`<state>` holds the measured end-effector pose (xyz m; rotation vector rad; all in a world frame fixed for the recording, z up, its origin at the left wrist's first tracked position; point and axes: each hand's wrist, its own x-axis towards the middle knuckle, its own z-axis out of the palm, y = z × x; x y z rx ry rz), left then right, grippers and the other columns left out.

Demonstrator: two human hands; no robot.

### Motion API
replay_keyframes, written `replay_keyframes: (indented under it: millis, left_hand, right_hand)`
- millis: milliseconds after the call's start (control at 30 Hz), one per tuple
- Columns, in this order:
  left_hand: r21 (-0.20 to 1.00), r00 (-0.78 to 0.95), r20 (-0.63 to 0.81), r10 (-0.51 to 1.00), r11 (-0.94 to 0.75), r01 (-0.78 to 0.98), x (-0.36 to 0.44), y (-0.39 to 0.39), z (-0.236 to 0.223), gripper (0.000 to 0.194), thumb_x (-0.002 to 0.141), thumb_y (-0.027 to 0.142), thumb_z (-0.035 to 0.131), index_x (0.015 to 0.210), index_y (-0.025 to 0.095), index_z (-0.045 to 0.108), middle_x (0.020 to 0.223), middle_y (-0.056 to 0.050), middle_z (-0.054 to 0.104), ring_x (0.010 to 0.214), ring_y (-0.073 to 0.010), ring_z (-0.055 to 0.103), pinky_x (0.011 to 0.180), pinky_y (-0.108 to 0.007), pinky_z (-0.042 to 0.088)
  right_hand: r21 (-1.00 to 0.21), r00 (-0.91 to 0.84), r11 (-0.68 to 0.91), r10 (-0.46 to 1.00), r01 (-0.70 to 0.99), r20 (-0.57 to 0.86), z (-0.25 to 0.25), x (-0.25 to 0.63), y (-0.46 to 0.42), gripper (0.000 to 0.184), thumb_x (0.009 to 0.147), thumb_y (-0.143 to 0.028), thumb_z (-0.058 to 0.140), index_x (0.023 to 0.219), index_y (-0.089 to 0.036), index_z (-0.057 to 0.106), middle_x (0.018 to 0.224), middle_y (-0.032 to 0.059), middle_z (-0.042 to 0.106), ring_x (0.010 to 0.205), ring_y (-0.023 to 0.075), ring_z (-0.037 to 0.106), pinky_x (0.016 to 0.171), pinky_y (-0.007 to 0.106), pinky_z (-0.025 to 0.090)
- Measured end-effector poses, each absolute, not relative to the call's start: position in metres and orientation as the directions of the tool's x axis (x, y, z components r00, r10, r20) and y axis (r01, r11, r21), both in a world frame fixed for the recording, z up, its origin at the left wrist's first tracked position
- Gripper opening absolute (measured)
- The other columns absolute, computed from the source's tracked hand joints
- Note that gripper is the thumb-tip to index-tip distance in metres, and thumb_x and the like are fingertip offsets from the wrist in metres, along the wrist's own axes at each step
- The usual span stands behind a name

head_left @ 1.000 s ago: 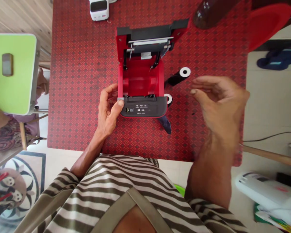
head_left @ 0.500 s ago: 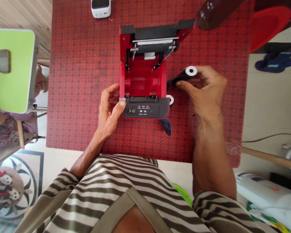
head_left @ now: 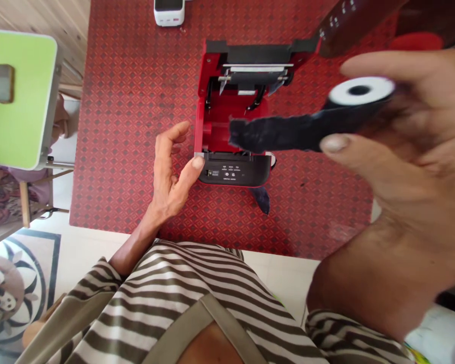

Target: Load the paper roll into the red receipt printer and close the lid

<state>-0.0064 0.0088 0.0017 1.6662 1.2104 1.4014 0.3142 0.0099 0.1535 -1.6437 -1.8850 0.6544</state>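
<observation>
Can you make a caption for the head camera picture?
Right hand holds a black roll near an open red machine.

No wording can be read for certain. On the black front panel (head_left: 250, 174) of the red machine (head_left: 199, 124), tiny white characters stand above and below two small round symbols (head_left: 230, 174), and a small label (head_left: 212, 173) sits at left, illegible. The white box (head_left: 169, 19) at the far side bears tiny unreadable marks, one reddish.
</observation>
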Motion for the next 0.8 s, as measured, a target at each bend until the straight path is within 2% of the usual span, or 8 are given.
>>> replay_keyframes:
  millis: [100, 200, 300, 367, 433, 600, 700, 800]
  left_hand:
    - [0.874, 0.061, 0.385, 0.921, -0.385, 0.296, -0.007, 0.005, 0.028, 0.082, 0.113, 0.099, 0.076, 0.181, 0.054, 0.063, 0.174, -0.009, 0.080, 0.158, -0.0511, 0.076, 0.124, -0.072, 0.067]
    - [0.845, 0.112, 0.413, 0.904, -0.427, 0.324, -0.005, -0.004, 0.054, 0.076, 0.120, 0.092, 0.071, 0.184, 0.051, 0.062, 0.149, -0.010, 0.088, 0.136, -0.0458, 0.085, 0.120, -0.071, 0.068]
    - [0.810, 0.136, 0.442, 0.887, -0.460, 0.364, -0.002, -0.014, 0.067, 0.074, 0.124, 0.085, 0.070, 0.187, 0.048, 0.059, 0.126, -0.007, 0.089, 0.112, -0.0393, 0.087, 0.110, -0.067, 0.069]
    - [0.788, 0.150, 0.447, 0.882, -0.467, 0.402, -0.001, -0.018, 0.067, 0.074, 0.124, 0.082, 0.071, 0.189, 0.050, 0.056, 0.123, -0.005, 0.088, 0.104, -0.0365, 0.085, 0.102, -0.062, 0.069]
    - [0.769, 0.169, 0.443, 0.881, -0.469, 0.433, -0.001, -0.018, 0.063, 0.078, 0.122, 0.078, 0.075, 0.192, 0.053, 0.052, 0.123, -0.004, 0.088, 0.102, -0.0362, 0.083, 0.097, -0.061, 0.067]
    - [0.699, 0.204, 0.544, 0.814, -0.574, 0.426, -0.002, -0.006, 0.050, 0.083, 0.110, 0.079, 0.084, 0.184, 0.048, 0.063, 0.119, -0.009, 0.088, 0.095, -0.0404, 0.074, 0.090, -0.065, 0.060]
    - [0.671, 0.189, 0.550, 0.814, -0.565, 0.481, 0.003, -0.002, 0.055, 0.063, 0.115, 0.059, 0.077, 0.174, 0.040, 0.069, 0.122, -0.011, 0.085, 0.100, -0.0396, 0.073, 0.091, -0.062, 0.058]
    - [0.654, 0.217, 0.511, 0.832, -0.540, 0.531, 0.007, -0.003, 0.066, 0.046, 0.116, 0.040, 0.070, 0.162, 0.033, 0.075, 0.128, -0.011, 0.085, 0.110, -0.0378, 0.074, 0.097, -0.057, 0.057]
  right_hand:
    - [-0.764, -0.117, 0.195, 0.981, 0.615, 0.157, 0.162, 0.297, 0.023, 0.044, 0.109, -0.054, 0.098, 0.151, -0.048, 0.087, 0.137, 0.0012, 0.096, 0.122, 0.0328, 0.091, 0.096, 0.055, 0.066]
    - [-0.734, -0.233, 0.252, 0.964, 0.630, 0.131, 0.160, 0.284, 0.036, 0.031, 0.108, -0.036, 0.088, 0.138, -0.041, 0.085, 0.134, 0.0029, 0.097, 0.118, 0.0330, 0.093, 0.103, 0.056, 0.074]
    - [-0.547, -0.289, 0.282, 0.954, 0.788, 0.077, 0.156, 0.269, 0.043, 0.036, 0.106, -0.027, 0.082, 0.140, -0.037, 0.084, 0.133, 0.0069, 0.097, 0.116, 0.0361, 0.094, 0.114, 0.058, 0.076]
    - [-0.396, -0.306, 0.288, 0.952, 0.872, 0.019, 0.154, 0.257, 0.046, 0.036, 0.108, -0.025, 0.079, 0.144, -0.033, 0.084, 0.131, 0.0101, 0.095, 0.122, 0.0394, 0.092, 0.119, 0.060, 0.075]
    - [-0.313, -0.331, 0.303, 0.943, 0.900, -0.040, 0.152, 0.245, 0.048, 0.036, 0.112, -0.023, 0.074, 0.147, -0.029, 0.084, 0.133, 0.0126, 0.092, 0.133, 0.0427, 0.089, 0.120, 0.063, 0.073]
    - [-0.309, -0.354, 0.306, 0.929, 0.900, -0.112, 0.146, 0.228, 0.053, 0.035, 0.118, -0.021, 0.059, 0.143, -0.029, 0.083, 0.129, 0.0137, 0.087, 0.147, 0.0452, 0.081, 0.125, 0.063, 0.069]
    - [-0.299, -0.361, 0.310, 0.923, 0.902, -0.134, 0.145, 0.223, 0.059, 0.039, 0.118, -0.019, 0.055, 0.143, -0.028, 0.083, 0.125, 0.0156, 0.087, 0.141, 0.0455, 0.081, 0.121, 0.061, 0.070]
    - [-0.216, -0.347, 0.303, 0.914, 0.928, -0.210, 0.151, 0.214, 0.066, 0.040, 0.115, -0.013, 0.054, 0.140, -0.025, 0.083, 0.125, 0.0175, 0.086, 0.128, 0.0435, 0.084, 0.112, 0.056, 0.071]
